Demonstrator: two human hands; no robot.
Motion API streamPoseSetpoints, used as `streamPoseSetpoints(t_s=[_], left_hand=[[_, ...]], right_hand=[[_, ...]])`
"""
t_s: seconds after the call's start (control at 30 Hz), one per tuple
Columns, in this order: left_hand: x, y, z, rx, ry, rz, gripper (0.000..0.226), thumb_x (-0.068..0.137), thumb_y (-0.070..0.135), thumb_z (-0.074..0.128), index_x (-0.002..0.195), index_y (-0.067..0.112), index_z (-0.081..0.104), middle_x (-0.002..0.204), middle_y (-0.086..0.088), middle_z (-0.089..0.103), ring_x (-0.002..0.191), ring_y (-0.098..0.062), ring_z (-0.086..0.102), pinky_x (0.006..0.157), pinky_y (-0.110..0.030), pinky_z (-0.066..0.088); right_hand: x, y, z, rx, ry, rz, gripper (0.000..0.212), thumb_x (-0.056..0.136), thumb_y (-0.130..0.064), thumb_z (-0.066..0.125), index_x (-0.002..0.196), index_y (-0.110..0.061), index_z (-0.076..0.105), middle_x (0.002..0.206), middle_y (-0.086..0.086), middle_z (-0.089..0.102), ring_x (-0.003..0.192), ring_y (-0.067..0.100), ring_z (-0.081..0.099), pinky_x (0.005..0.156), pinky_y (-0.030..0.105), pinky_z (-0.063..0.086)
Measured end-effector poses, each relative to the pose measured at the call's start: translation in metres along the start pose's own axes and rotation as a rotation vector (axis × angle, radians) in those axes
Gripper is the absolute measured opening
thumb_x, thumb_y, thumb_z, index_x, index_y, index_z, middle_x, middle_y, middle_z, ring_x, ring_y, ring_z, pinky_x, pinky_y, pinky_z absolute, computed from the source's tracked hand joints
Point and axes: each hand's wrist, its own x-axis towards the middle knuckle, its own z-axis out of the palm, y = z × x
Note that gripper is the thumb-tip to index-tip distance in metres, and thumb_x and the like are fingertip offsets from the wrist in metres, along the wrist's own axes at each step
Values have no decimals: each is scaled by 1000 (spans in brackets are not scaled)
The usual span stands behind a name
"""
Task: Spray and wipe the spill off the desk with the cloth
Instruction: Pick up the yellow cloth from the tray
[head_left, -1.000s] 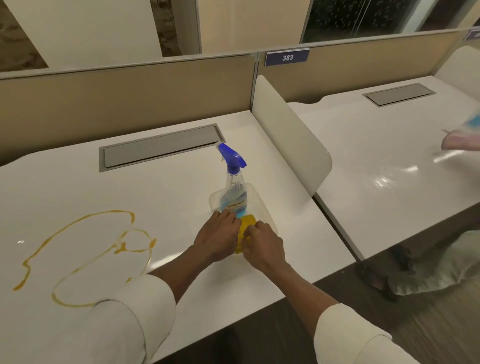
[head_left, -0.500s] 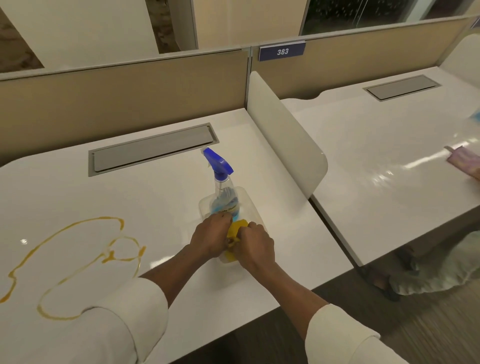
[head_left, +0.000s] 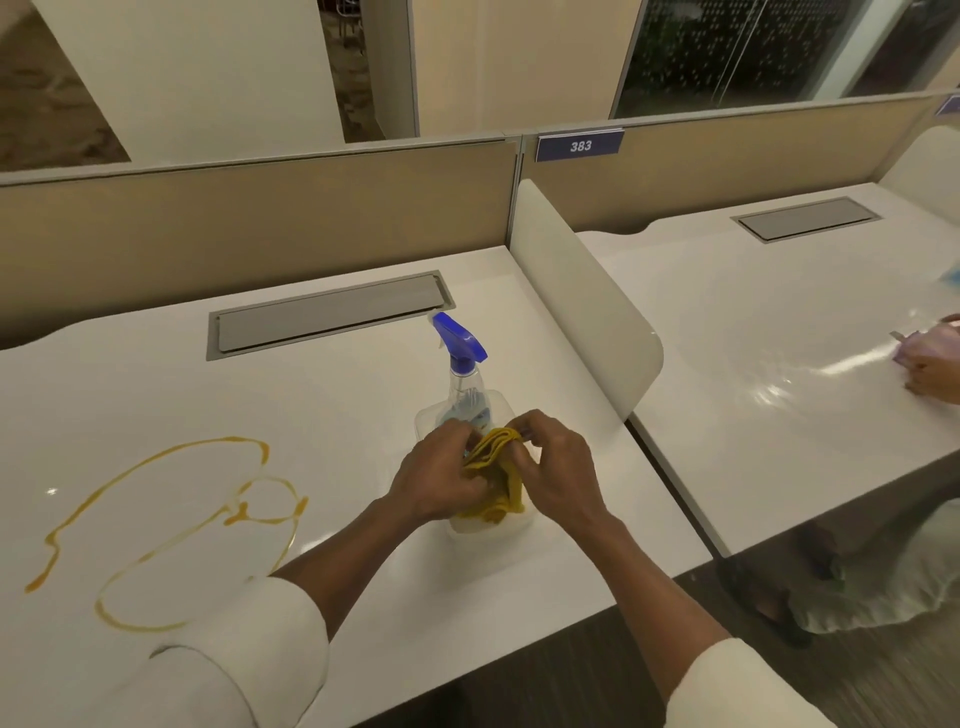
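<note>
A folded yellow cloth (head_left: 497, 470) is lifted a little above a clear plastic tray (head_left: 488, 530) on the white desk (head_left: 322, 410). My left hand (head_left: 439, 480) grips its left side and my right hand (head_left: 558, 470) pinches its upper right edge. Right behind my hands, a clear spray bottle (head_left: 465, 387) with a blue trigger head stands upright in the tray's far end. A thin looping amber spill (head_left: 171, 519) lies on the desk to the left, well apart from my hands.
A grey cable hatch (head_left: 327, 314) sits at the back of the desk. A white divider panel (head_left: 582, 306) rises on the right, with a neighbouring desk (head_left: 779, 338) beyond it, where another person's hand (head_left: 932, 371) holds a pink cloth. Beige partitions close off the back.
Both hands closed on the yellow cloth in the tray and have raised it, so its folds now stand up between my fingers. The bottle has stayed put.
</note>
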Motion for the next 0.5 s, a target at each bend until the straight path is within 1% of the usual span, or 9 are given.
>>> streamPoseSetpoints(t_s=[0.03,0.1,0.17,0.27,0.33,0.4,0.5], left_hand=[[0,-3,1,9,57,1,42,84,45,76,117,25,62,111,4,70,96,-19,68,87,-38,61],[-2,-7,-1,41,168,2,21,95,33,74,112,24,67,107,2,74,93,-20,70,84,-38,62],[-5,-8,-6,20,262,11,11,98,30,71,107,23,72,99,1,77,88,-21,72,82,-40,64],[-15,-1,-23,-71,346,53,15,96,33,74,103,20,77,92,1,77,80,-18,70,80,-40,65],[-25,8,-39,-138,364,90,20,95,38,76,102,19,78,87,3,77,76,-17,70,77,-35,65],[-38,17,-59,-200,386,140,23,92,42,78,96,19,78,81,4,75,73,-16,70,70,-30,63],[-64,28,-96,-245,367,204,24,88,44,82,83,22,74,74,3,72,70,-17,69,63,-26,58]], right_hand=[[0,-4,-2,11,20,-24,9,97,-26,65,105,-24,69,102,-8,75,90,9,65,83,36,61],[0,-11,-8,24,64,-69,9,99,-24,65,106,-23,70,101,-6,75,90,11,67,84,36,61],[-1,-20,-15,49,98,-96,10,100,-24,66,108,-22,71,102,-4,76,92,15,69,86,36,61],[-4,-33,-28,135,154,-112,10,100,-21,65,109,-20,69,102,-2,76,93,16,71,86,31,62],[-6,-44,-38,217,198,-91,10,101,-18,65,110,-19,69,102,-2,75,94,16,71,85,27,59],[-6,-56,-47,287,226,-66,12,102,-19,64,112,-20,68,102,-4,74,95,13,70,84,26,59],[-7,-78,-56,399,212,-72,10,103,-26,61,110,-33,63,100,-19,70,93,0,68,78,19,56]])
